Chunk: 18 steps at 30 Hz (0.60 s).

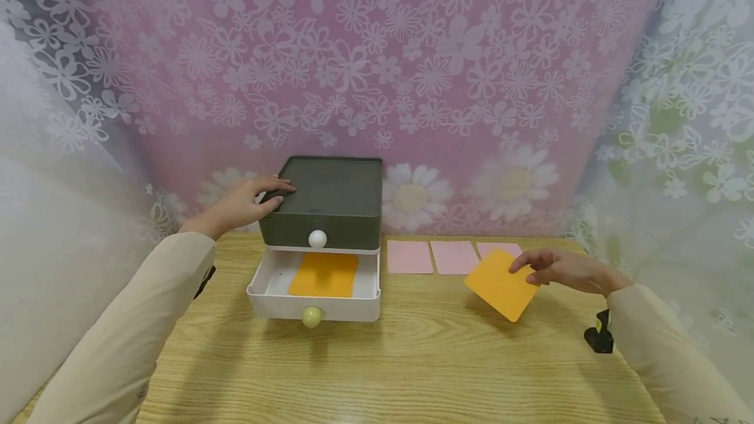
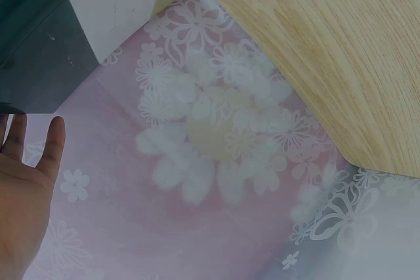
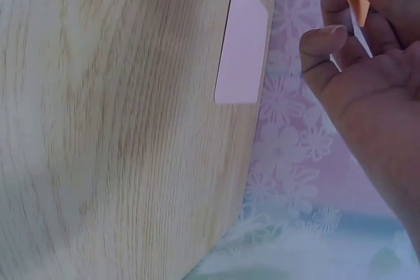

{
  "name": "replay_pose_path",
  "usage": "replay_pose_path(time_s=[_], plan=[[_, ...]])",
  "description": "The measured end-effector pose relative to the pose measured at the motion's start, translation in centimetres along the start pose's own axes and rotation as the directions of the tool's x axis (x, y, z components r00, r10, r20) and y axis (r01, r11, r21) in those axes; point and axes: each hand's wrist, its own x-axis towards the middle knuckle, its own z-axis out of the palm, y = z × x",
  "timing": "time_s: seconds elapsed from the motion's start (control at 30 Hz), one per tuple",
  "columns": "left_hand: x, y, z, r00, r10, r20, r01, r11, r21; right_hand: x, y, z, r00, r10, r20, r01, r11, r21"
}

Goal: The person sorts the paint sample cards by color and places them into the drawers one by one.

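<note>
My left hand [image 1: 250,200] rests on the left edge of a dark green drawer box [image 1: 338,185], its fingers lying over the top. Below the box's upper drawer with a white knob [image 1: 317,239], a white lower drawer [image 1: 347,307] is pulled out; it has a yellow-green knob [image 1: 312,317]. Inside lies an orange card [image 1: 324,277]. To the right, my right hand [image 1: 565,270] pinches another orange card [image 1: 501,285] by one corner, tilted above the table. In the right wrist view, only a corner of the held card [image 3: 357,1] shows between thumb and fingers.
Three pink cards [image 1: 410,257] lie in a row along the back of the wooden table [image 1: 412,365], the rightmost partly hidden by the held card. A flowered curtain [image 1: 383,84] hangs behind and at both sides.
</note>
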Motion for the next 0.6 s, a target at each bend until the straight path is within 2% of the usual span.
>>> replay_pose_path(time_s=[0.13,0.33,0.6], plan=[[0.1,-0.1,0.1,1.0,0.009,-0.005,-0.009,1.0,-0.004,0.7,-0.5,0.7,0.999,-0.013,-0.03,0.013,1.0,0.008],[0.1,-0.4,0.2,1.0,0.009,-0.009,-0.009,1.0,-0.009,2.0,-1.8,2.6,0.998,-0.06,-0.028,0.062,0.995,0.072],[0.0,-0.3,0.2,1.0,0.008,-0.005,-0.008,1.0,-0.018,4.2,-4.3,6.0,0.982,-0.189,-0.004,0.188,0.974,0.126]])
